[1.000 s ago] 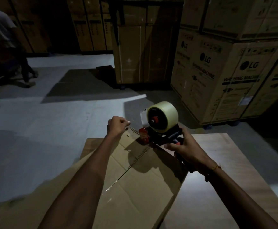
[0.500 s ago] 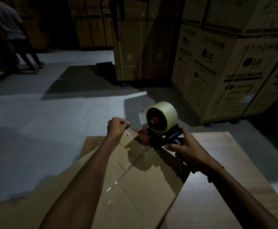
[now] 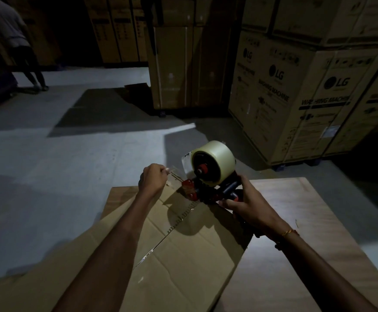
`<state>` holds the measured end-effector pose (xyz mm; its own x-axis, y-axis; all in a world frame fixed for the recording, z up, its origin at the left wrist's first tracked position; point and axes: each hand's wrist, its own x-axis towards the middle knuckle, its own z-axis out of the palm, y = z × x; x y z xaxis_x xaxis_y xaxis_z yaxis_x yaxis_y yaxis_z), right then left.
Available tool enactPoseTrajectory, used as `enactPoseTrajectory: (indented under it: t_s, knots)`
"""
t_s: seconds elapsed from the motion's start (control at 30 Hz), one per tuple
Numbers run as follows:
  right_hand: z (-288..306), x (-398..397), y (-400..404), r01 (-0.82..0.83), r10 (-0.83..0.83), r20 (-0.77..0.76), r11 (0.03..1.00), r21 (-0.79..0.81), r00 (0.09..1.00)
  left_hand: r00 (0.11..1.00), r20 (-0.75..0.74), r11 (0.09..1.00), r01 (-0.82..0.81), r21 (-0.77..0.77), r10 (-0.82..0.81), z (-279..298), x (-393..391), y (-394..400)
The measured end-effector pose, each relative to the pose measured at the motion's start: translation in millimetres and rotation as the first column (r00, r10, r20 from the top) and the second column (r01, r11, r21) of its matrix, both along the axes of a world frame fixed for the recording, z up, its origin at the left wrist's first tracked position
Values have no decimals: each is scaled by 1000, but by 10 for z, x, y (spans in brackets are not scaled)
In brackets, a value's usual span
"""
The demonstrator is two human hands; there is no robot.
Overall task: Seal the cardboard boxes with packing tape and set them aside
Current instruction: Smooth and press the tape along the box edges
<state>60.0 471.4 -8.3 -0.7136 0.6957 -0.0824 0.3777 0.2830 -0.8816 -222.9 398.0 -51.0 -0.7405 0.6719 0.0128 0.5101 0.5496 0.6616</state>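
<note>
A worker's left hand (image 3: 153, 180) pinches the free end of clear tape near the 12 o'clock edge of a flattened brown cardboard box (image 3: 183, 255), while the right hand (image 3: 247, 204) grips the handle of a red-and-black tape dispenser with a pale roll (image 3: 212, 174) just to its 3 o'clock. A glossy strip already runs along the centre seam toward 7 o'clock, so this seam looks nearly sealed. Cutting the tape and setting the box aside appear still to come.
</note>
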Motion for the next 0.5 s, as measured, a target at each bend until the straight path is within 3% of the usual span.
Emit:
enactPoseTrajectory:
  t_s: [0.13,0.2,0.37,0.5]
  knots:
    - [-47,19,1,-1,1,-4,1000,-3,1000,978,197,984,-29,-173,64,34,-94,94]
    - [-48,22,-3,-4,4,-10,1000,0,1000,968,250,984,17,-177,28,51,-134,102]
    - [-34,13,-8,-4,4,1,999,37,1000,992,115,998,-60,-6,60,-14,-99,29]
    - [-32,10,-25,-7,6,9,998,56,1000,999,11,999,-45,17,45,17,-20,2]
